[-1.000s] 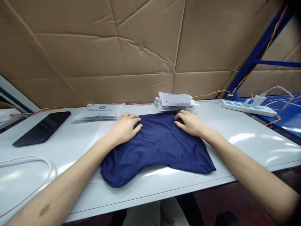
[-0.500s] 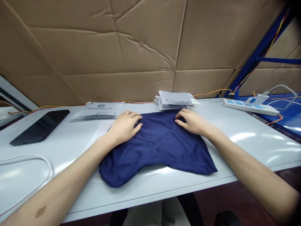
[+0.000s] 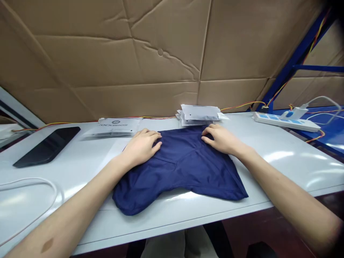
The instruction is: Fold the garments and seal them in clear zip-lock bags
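A navy blue fabric garment (image 3: 177, 168) with stitched seams lies spread on the white table; it has a rounded lobe at lower left and a pointed corner at lower right. Its exact kind cannot be made out. My left hand (image 3: 142, 145) rests on its upper left part, palm down, fingers slightly bent and thumb apart. On the upper right part lies my right hand (image 3: 219, 138), its fingers curved and a gap between thumb and forefinger. Both hands touch the fabric without gripping it. The garment's upper left edge is partly hidden under my left hand.
Several packed white pouches (image 3: 201, 113) are stacked behind the garment. Another printed pouch (image 3: 115, 126) lies left of them. A black phone (image 3: 48, 147) and a white cable (image 3: 51, 186) are at left. At right sits a power strip (image 3: 286, 122). Cardboard (image 3: 161, 71) walls the back.
Both hands stay almost still on the garment, the right one shifting very slightly to the right. The garment keeps its shape and place.
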Available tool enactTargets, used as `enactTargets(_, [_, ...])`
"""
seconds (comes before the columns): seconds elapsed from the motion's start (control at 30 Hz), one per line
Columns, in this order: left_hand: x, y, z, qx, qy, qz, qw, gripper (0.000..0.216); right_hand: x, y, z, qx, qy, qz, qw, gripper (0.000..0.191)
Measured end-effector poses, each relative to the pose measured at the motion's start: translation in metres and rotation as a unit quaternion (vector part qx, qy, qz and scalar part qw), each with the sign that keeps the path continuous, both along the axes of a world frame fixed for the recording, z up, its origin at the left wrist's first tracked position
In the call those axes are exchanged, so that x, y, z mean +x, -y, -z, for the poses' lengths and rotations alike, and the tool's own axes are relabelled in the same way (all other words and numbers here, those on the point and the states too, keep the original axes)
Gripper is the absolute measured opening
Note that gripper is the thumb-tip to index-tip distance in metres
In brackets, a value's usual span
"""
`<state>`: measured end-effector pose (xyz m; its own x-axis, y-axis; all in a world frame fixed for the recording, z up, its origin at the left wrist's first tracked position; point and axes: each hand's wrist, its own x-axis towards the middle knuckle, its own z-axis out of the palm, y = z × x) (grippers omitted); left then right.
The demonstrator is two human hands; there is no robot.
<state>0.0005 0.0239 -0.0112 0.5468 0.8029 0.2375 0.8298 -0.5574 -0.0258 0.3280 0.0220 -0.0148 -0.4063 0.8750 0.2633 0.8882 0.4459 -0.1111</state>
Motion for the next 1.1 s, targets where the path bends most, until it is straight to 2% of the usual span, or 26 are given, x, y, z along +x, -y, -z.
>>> enactTargets(0.5, [0.000, -0.001, 0.000, 0.000, -0.003, -0.003, 1.000, 0.045, 0.002, -0.001, -0.001, -0.005, 0.001, -0.004, 1.000, 0.024])
enactTargets(0.83, [0.005, 0.010, -0.011, 0.004, -0.057, -0.017, 0.998, 0.045, 0.003, -0.001, -0.001, -0.004, 0.005, -0.008, 1.000, 0.022])
enactTargets(1.1, [0.005, 0.011, -0.013, -0.002, -0.051, -0.012, 0.999, 0.042, 0.002, 0.000, -0.002, -0.008, 0.004, -0.009, 1.000, 0.024])
